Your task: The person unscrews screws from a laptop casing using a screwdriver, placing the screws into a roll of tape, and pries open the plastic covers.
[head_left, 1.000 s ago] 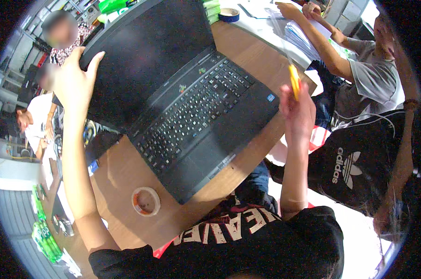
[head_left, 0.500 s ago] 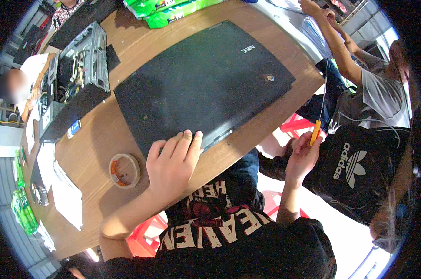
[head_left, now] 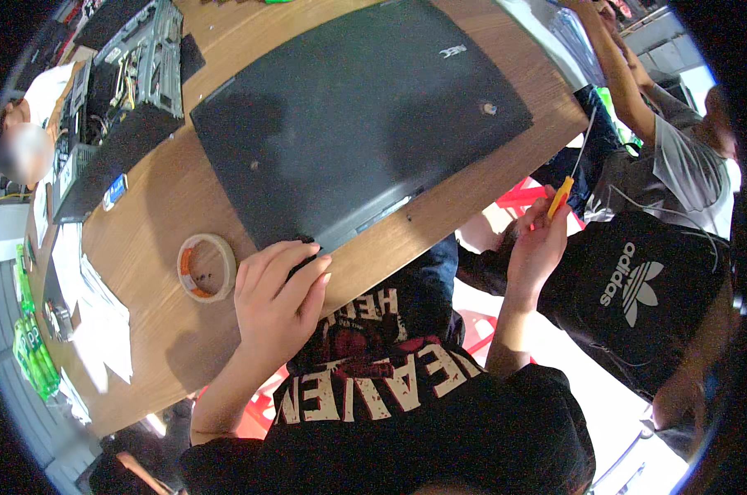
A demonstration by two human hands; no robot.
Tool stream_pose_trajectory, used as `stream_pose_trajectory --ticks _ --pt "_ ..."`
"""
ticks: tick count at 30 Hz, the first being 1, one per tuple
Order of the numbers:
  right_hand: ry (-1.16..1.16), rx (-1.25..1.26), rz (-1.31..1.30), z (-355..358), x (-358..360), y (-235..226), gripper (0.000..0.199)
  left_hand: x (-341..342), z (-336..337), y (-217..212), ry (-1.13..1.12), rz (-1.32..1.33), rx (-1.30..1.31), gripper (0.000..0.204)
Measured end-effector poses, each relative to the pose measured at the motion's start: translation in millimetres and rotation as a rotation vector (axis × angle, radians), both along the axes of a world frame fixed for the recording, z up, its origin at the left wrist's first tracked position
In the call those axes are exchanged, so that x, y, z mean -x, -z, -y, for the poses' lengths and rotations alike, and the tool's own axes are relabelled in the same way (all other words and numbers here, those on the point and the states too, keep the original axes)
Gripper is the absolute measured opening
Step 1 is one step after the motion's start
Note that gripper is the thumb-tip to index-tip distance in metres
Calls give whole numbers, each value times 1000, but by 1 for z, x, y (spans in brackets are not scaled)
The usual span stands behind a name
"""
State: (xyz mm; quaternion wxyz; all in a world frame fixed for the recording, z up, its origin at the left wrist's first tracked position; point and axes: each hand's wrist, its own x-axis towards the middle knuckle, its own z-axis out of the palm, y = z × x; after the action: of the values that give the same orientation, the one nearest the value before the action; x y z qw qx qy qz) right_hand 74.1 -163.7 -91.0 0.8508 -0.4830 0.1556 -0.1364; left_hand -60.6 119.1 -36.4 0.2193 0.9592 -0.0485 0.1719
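A closed black laptop [head_left: 348, 124] lies on the wooden table, its lid scuffed and marked by small worn spots. At its near left corner is my left hand [head_left: 278, 293], fingers bent over the edge and thumb lower down; a dark bit of the corner shows between the fingers. What the fingertips press underneath is hidden. To the right, off the table edge, my right hand [head_left: 538, 252] is closed round the yellow handle of a screwdriver [head_left: 560, 198]. Its long thin shaft points up and away from me.
A roll of tape [head_left: 206, 268] lies left of the laptop. Farther left stands an opened computer case [head_left: 117, 107], with a small blue packet [head_left: 116, 191] beside it and white papers [head_left: 101, 322] nearer. A person in a grey sleeve [head_left: 678, 148] is at the right.
My left hand has drawn back from the laptop's lid to its near corner, fingers now more bent. The right hand still holds the screwdriver. The view has shifted, and the laptop appears higher.
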Motion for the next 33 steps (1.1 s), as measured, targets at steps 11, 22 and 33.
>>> stream_pose_trajectory --ticks 11,22,33 --pt "-144 344 127 -8 -5 -4 28 45 -9 22 -36 109 217 21" --pt "-278 26 399 9 -19 -22 29 55 5 45 -169 158 221 20" --pt "-777 -187 243 1 2 -26 29 70 5 51 -232 282 442 17"
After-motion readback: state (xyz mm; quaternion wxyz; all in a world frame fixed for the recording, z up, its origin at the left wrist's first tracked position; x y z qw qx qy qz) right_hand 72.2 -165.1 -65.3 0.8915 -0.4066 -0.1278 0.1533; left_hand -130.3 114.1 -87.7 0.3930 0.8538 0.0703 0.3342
